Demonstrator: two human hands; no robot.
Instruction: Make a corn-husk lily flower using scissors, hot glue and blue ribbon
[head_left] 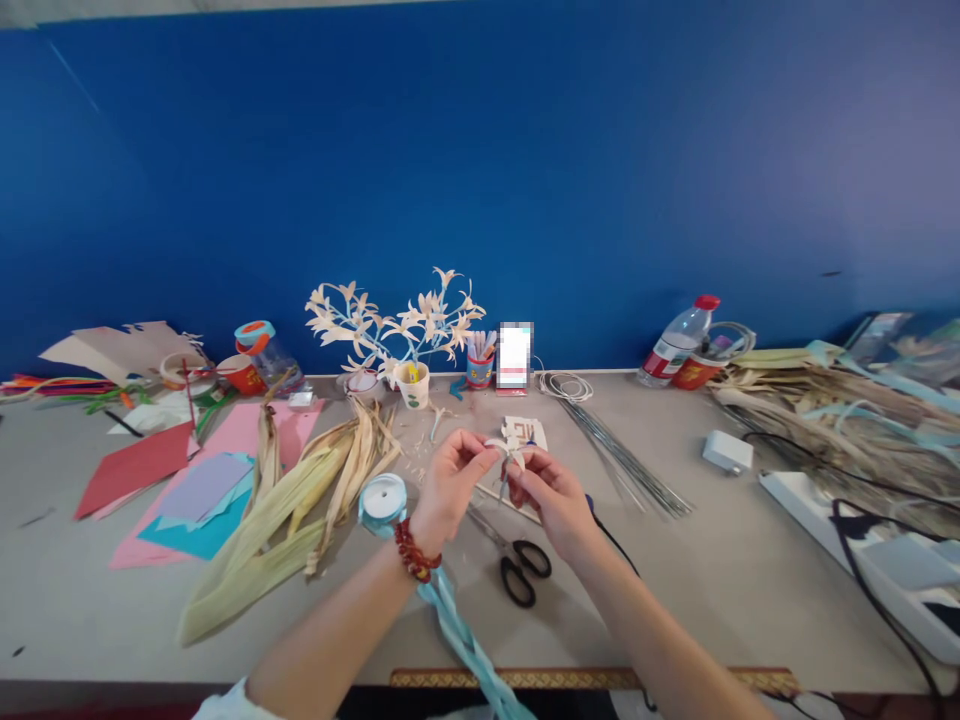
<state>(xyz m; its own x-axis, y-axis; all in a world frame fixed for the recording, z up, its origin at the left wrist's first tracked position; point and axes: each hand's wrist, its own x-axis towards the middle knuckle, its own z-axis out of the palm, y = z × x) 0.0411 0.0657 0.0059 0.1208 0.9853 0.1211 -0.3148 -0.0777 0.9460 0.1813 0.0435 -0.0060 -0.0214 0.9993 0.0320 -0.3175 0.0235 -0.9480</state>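
Between my fingertips, over the middle of the table, is a small cream corn-husk flower point(514, 455) with curved petals. My left hand point(454, 485), with a red bead bracelet at the wrist, pinches a petal on its left side. My right hand point(555, 497) is closed around the flower's base, where a short thin stem points down. Fingers partly cover the base. Below the hands lie scissors point(517, 571) with black handles. A roll of light blue ribbon point(383, 497) sits left of my left wrist, and its twisted length passes beneath that forearm.
Similar flowers on blue stems stand in a paper cup point(413, 387). Corn husks point(277, 535) and coloured paper point(135, 470) lie left. Metal wires point(626, 455), a water bottle point(679, 342), a power strip point(832, 545) and dried husks are right. A lit phone point(514, 357) stands behind.
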